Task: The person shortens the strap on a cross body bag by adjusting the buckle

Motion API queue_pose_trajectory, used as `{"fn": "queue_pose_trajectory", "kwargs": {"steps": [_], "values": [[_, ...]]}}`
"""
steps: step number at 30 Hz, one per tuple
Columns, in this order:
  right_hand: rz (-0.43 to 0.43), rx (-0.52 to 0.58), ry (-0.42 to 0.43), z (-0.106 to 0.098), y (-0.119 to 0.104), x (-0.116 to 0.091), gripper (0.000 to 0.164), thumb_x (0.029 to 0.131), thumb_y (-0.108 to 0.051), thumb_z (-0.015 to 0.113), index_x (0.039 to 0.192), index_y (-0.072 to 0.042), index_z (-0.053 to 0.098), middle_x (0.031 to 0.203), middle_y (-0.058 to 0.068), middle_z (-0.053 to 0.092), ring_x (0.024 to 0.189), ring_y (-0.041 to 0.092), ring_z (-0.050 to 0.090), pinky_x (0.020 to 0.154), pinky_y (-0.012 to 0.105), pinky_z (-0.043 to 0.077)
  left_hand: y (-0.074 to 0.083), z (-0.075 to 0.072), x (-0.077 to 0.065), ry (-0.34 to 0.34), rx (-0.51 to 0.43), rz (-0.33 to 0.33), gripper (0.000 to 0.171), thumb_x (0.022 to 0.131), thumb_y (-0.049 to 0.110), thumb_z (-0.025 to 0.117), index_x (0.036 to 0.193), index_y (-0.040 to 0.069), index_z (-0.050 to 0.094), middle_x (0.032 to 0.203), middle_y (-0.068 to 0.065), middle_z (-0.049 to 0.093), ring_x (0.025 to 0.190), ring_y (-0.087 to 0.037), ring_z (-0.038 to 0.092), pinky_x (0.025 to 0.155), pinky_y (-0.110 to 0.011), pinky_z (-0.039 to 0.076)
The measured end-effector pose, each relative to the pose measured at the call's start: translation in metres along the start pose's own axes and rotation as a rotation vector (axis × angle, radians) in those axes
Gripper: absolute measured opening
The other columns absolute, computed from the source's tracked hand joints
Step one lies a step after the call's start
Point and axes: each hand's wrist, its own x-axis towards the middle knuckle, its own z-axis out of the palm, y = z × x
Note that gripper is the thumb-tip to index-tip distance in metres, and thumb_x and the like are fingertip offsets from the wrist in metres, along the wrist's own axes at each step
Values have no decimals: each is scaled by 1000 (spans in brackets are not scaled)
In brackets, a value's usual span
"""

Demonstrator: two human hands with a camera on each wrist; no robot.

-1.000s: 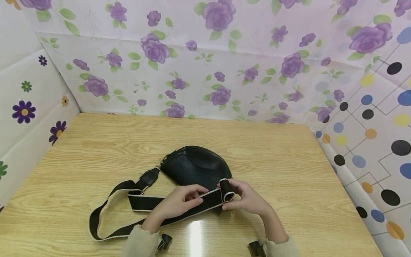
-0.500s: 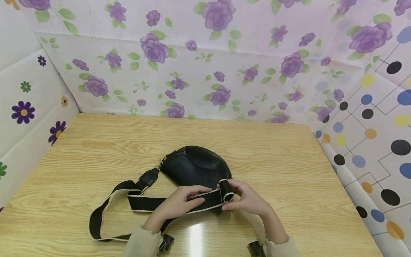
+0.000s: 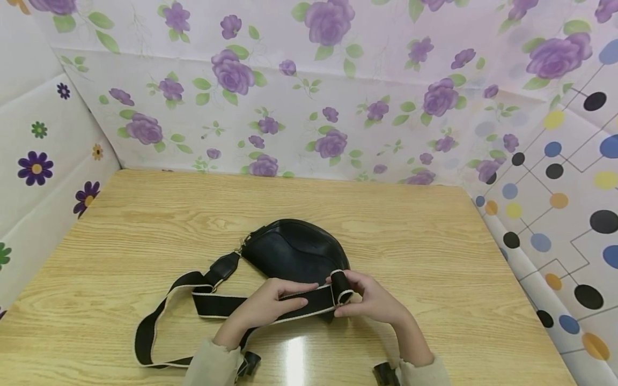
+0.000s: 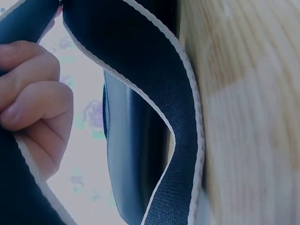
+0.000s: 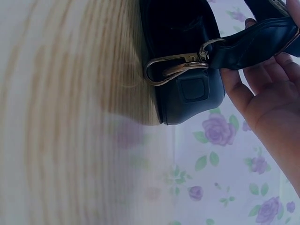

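A black half-moon bag [image 3: 294, 249] lies on the wooden table, its wide black strap [image 3: 219, 305] edged in white. My left hand [image 3: 265, 303] holds a flat run of this strap in front of the bag. In the left wrist view, the fingers [image 4: 40, 89] curl round the strap, while another stretch of it bows down beside the table. My right hand [image 3: 369, 297] grips the strap's right end, where the webbing folds into a small upright roll [image 3: 341, 286]. Seen from the right wrist, a leather end tab [image 5: 253, 44] in these fingers joins the bag by a gold clasp [image 5: 176, 68].
To the left, the strap loops out over the table [image 3: 410, 225] and returns through a leather tab [image 3: 224, 267] to the bag's left end. Flowered sheeting [image 3: 285, 107] stands behind the table, and a dotted sheet [image 3: 541, 241] lines the right side.
My left hand has slid slightly right along the strap. The lower stretch of strap beneath it has sagged toward the table's front. My right hand has stayed in place.
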Motion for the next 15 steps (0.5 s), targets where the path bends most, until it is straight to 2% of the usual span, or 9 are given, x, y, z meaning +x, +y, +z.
{"fn": "queue_pose_trajectory", "kwargs": {"steps": [2,3,5,7,8,11,14,15], "values": [[1,-6,0,0,-6,1,48,71,5,71,115,8,51,111,14,56,100,18,53,83,31,42,0,-1,-1,-1,-5,2,33,89,15,56,121,6,56,86,-9,64,50,-4,34,57,-18,37],[0,-7,-1,1,-9,1,48,71,5,71,115,8,51,110,15,56,100,18,53,83,31,42,0,-1,-1,-2,-8,5,33,89,15,56,121,6,56,71,-6,60,46,-4,31,53,-18,35],[9,-4,0,1,-12,1,47,71,5,71,114,9,51,110,17,56,100,18,53,83,31,42,0,-1,-2,-7,-17,15,32,89,14,56,120,5,57,60,0,55,43,-4,29,51,-18,33],[12,-5,1,1,-12,1,48,71,5,71,115,8,51,110,17,55,99,18,53,83,30,42,0,-2,-3,-17,-22,18,32,89,14,55,120,5,57,50,6,39,40,-5,18,46,-18,29],[19,-5,2,1,-10,0,49,71,5,71,115,7,51,111,17,55,100,18,53,83,30,42,0,-3,-3,-21,-24,20,32,89,14,55,119,4,57,48,7,35,39,-6,17,45,-18,29],[17,-7,-1,1,-1,0,50,71,3,72,116,4,52,112,15,55,100,19,54,84,31,42,1,-5,-4,-32,-33,20,31,89,13,55,119,2,57,51,6,40,39,-6,17,45,-19,29],[10,-14,-3,1,4,0,50,71,-1,73,117,1,52,112,12,56,99,20,54,83,32,43,0,-8,-6,-41,-40,5,31,89,14,55,118,2,57,56,2,47,41,-6,19,47,-19,31],[6,-16,-5,1,5,0,50,71,-3,73,117,1,52,111,12,56,99,20,54,83,32,43,0,-9,-7,-42,-46,2,31,89,13,55,118,1,58,62,-1,53,42,-5,25,49,-19,33]]}}
